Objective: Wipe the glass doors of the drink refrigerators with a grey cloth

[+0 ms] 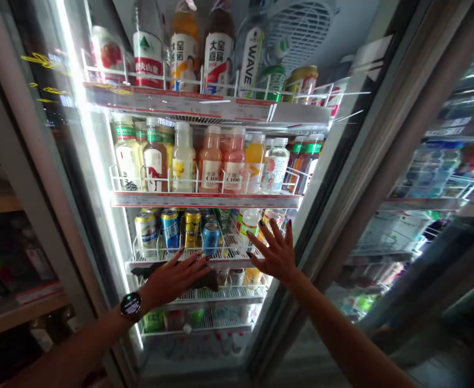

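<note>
Entry one, nearest the lens: my left forearm (59, 353) with a black wristwatch (131, 304), and my right forearm (344, 337), both reaching towards a glass-door drinks cooler (279, 318). My left hand (176, 280) is lying flat with its fingers spread, over a dark crumpled item (207, 281) just below the front edge of the can rack (229, 257). I cannot tell whether the palm is touching it, but the hand is not closing on it. My right hand (274, 253) is spreading wide and empty, just beside a plastic bottle (250, 222). A blue can (210, 238) is standing between the hands. Bottled drinks (210, 160) are lining the shelf above.
</note>
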The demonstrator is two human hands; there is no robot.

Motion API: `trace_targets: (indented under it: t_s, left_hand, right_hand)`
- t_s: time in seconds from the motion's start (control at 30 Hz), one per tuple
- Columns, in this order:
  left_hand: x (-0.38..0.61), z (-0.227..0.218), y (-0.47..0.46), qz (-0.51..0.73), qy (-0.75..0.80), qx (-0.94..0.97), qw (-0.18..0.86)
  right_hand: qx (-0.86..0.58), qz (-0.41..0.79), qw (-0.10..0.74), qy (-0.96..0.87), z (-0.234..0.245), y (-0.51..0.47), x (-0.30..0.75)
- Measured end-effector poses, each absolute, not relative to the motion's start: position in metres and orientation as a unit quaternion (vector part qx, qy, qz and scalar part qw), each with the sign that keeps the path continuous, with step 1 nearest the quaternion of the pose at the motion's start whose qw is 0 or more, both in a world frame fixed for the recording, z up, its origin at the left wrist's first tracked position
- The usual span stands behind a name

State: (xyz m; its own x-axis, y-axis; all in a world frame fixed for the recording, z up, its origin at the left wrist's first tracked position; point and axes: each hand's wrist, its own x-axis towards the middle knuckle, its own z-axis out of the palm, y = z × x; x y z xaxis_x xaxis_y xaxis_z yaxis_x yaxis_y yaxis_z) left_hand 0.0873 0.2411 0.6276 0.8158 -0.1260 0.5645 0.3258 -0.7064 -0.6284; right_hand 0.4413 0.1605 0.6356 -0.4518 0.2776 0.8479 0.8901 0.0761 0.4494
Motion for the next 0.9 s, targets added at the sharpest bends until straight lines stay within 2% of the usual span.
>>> trace_targets:
  t_s: [0.23, 0.3, 0.43, 0.5, 0.6, 0.7, 0.77, 0.83, 0.9]
  left_hand:
    - [0.078, 0.719, 0.259, -0.422, -0.165, -0.793, 0.407]
    - [0.08, 0.712, 0.259, -0.415, -0.17, -0.793, 0.413]
    - [0.082, 0.651, 0.249, -0.336, -0.12, -0.838, 0.412]
    - [0.079, 0.636, 0.245, -0.293, -0.08, -0.859, 0.413]
    - [0.077, 0.666, 0.247, -0.304, -0.085, -0.852, 0.418]
    - [0.082, 0.724, 0.25, -0.399, -0.157, -0.806, 0.409]
    - [0.089, 0.744, 0.25, -0.442, -0.183, -0.782, 0.399]
    - [0.096, 0.734, 0.249, -0.444, -0.183, -0.783, 0.395]
    - [0.099, 0.7, 0.245, -0.405, -0.162, -0.807, 0.398]
  right_hand:
    - [-0.46, -0.499, 0.353, -0.643, 0.621, 0.166, 0.405]
    - [-0.458, -0.511, 0.361, -0.631, 0.62, 0.168, 0.4]
    - [-0.457, -0.509, 0.363, -0.632, 0.621, 0.169, 0.401]
    - [-0.455, -0.508, 0.366, -0.633, 0.621, 0.168, 0.402]
    - [-0.45, -0.509, 0.369, -0.634, 0.621, 0.168, 0.402]
    - [-0.448, -0.513, 0.372, -0.631, 0.621, 0.169, 0.401]
    - [-0.446, -0.514, 0.373, -0.63, 0.621, 0.17, 0.402]
    - [-0.444, -0.516, 0.372, -0.631, 0.621, 0.17, 0.402]
    - [-0.446, -0.515, 0.372, -0.631, 0.62, 0.17, 0.402]
